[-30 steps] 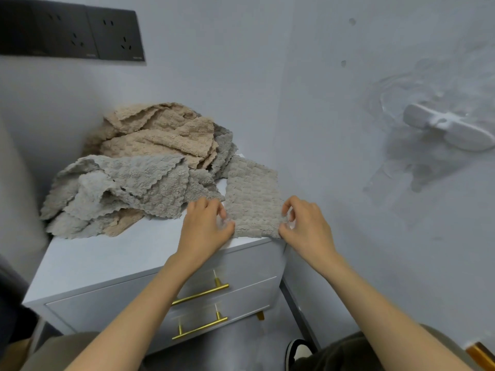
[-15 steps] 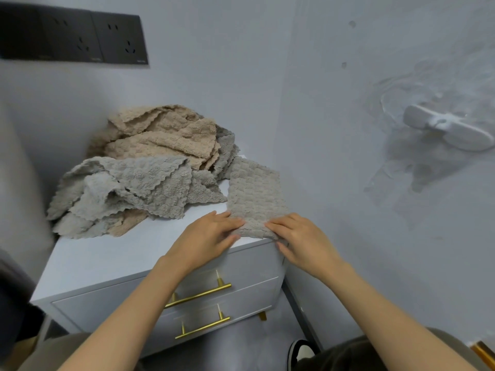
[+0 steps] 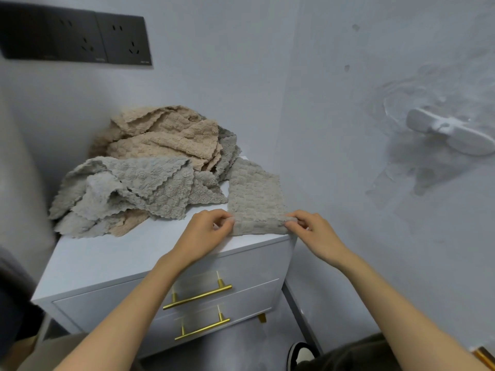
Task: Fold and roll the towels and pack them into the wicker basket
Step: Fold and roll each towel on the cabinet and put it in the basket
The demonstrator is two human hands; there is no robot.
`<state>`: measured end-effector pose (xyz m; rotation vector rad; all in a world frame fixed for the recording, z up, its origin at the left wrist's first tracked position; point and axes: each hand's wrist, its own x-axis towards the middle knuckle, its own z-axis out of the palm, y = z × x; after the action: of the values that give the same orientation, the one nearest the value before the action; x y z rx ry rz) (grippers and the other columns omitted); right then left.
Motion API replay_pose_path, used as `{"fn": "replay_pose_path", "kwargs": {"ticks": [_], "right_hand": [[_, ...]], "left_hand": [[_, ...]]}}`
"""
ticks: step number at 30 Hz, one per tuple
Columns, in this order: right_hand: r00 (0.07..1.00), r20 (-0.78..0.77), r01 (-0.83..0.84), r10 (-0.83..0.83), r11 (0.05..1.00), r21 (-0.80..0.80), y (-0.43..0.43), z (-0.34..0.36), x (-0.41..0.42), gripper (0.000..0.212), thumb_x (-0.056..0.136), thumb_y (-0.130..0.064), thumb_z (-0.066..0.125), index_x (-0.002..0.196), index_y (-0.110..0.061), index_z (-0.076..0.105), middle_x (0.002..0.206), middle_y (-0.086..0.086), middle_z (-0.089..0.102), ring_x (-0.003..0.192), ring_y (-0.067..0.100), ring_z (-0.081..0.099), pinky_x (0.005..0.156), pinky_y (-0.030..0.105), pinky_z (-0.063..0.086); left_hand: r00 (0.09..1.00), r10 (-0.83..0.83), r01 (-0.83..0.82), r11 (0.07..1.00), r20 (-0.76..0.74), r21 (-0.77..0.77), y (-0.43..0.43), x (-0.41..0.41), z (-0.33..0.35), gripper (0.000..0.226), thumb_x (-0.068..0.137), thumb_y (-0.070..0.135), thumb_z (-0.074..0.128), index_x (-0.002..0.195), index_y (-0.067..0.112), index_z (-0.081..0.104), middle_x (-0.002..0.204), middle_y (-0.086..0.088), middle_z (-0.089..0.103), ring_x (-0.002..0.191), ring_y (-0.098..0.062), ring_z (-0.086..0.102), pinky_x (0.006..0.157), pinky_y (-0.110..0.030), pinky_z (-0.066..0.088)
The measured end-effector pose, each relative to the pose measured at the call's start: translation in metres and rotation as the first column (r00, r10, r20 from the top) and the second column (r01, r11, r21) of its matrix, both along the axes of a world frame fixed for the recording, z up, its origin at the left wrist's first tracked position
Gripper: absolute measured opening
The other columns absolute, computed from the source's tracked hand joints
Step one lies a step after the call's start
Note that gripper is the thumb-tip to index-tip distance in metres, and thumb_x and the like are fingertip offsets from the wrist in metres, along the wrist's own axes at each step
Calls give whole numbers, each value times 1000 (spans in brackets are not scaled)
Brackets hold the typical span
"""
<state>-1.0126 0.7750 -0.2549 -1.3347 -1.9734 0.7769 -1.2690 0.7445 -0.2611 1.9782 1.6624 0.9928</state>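
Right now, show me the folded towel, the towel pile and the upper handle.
folded towel point(image 3: 255, 199): head view, middle
towel pile point(image 3: 150, 180): head view, grey layer
upper handle point(image 3: 197, 297): head view, bar middle

Bare forearms, dark olive trousers, a black-and-white shoe.

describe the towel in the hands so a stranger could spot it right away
Find the white drawer cabinet in the room corner. On its right front corner lies a grey towel, pinched by the left hand and right hand. Unlike the crumpled pile beside it, it is a flat, narrow strip.
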Motion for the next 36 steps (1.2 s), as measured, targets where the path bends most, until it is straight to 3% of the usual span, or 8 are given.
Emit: {"fn": "replay_pose_path", "kwargs": {"ticks": [3, 6, 12, 16, 21, 26, 32, 36], "right_hand": [[985, -126, 99, -120, 982, -161, 0, 4, -1, 10, 89, -28, 66, 91, -20, 70, 82, 3, 74, 81, 11, 65, 81, 29, 47], [958, -122, 226, -259, 945, -238, 3, 3, -3, 14, 81, -35, 73, 86, -22, 69, 78, -2, 72, 81, 9, 65, 74, 22, 46], [928, 59, 369, -367, 929, -38, 7, -1, -13, 15, 77, -39, 71, 81, -27, 62, 65, -8, 66, 78, 15, 64, 69, 31, 51], [937, 170, 243, -305, 920, 309, 2, -4, -19, 9, 83, -22, 63, 87, -28, 58, 76, -9, 53, 86, 16, 50, 59, 29, 39], [943, 318, -119, -95, 797, 593, 0, -13, -26, 30, 85, -13, 44, 99, -20, 69, 93, -4, 63, 87, 17, 55, 65, 29, 48], [858, 506, -276, -90, 749, 602, -3, -14, -21, 34, 80, -14, 50, 106, -17, 72, 98, -2, 68, 85, 23, 63, 66, 32, 51], [844, 532, -275, -61, 803, 529, -5, -15, -12, 40, 75, -8, 70, 114, -16, 69, 108, -2, 70, 93, 23, 65, 75, 34, 53], [861, 508, -258, -21, 843, 472, -3, -11, -7, 46, 77, -2, 67, 120, -18, 66, 111, -2, 69, 98, 24, 64, 78, 35, 55]], "left_hand": [[999, 28, -26, 998, 31, -51, 0, 4, 0, 19, 95, 29, 55, 77, 26, 63, 65, 12, 62, 59, 6, 53, 55, -8, 35], [997, 73, -72, 995, 7, -73, 3, 7, -2, 22, 95, 30, 53, 76, 23, 61, 67, 10, 62, 62, -1, 54, 56, -11, 34], [985, 152, -153, 988, -77, -12, 7, 15, -2, 15, 94, 30, 51, 89, 17, 58, 72, 2, 64, 69, -14, 58, 65, -36, 49], [969, 173, -155, 982, -175, 112, 6, 14, -3, 10, 93, 32, 54, 98, 24, 52, 71, 6, 61, 69, -10, 55, 58, -31, 45], [950, 79, 55, 910, -303, 410, 8, 16, -8, 15, 86, 11, 62, 99, 19, 65, 95, 3, 60, 89, -20, 55, 70, -34, 47], [906, -70, 242, 894, -418, 376, 1, 15, -10, 30, 80, 11, 57, 106, 18, 70, 104, 2, 67, 92, -20, 62, 70, -31, 54], [926, -74, 196, 932, -370, 304, -2, 11, -10, 35, 85, 23, 59, 119, 23, 66, 114, 6, 66, 103, -14, 61, 80, -31, 55], [951, -119, 190, 953, -287, 236, 2, 6, -9, 35, 86, 14, 62, 120, 21, 66, 103, 9, 65, 92, -6, 58, 83, -19, 47]]}}
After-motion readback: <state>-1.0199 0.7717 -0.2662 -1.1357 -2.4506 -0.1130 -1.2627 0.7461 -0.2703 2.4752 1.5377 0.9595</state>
